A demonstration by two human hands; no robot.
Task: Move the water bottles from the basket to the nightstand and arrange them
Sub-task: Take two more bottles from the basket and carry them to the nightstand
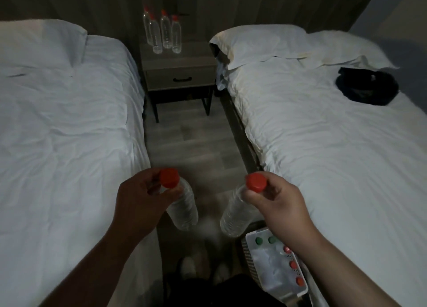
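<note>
My left hand (138, 198) grips a clear water bottle (183, 210) by its neck, just under the red cap. My right hand (276, 196) pinches a second clear bottle (233, 216) the same way. Both bottles hang above the floor in the aisle between two beds. A white basket (250, 255) stands at the lower right, partly behind my right forearm, with several more bottles in it, red and green caps showing. Far ahead, several red-capped bottles (163, 32) stand upright in a cluster at the back left of the nightstand (182, 60).
White-sheeted beds flank the aisle, one on the left (64, 126) and one on the right (335, 140). A dark bundle (367, 88) lies on the right bed. The nightstand has a drawer with a black handle (182, 78). Wood-look floor (191, 140) runs up to it.
</note>
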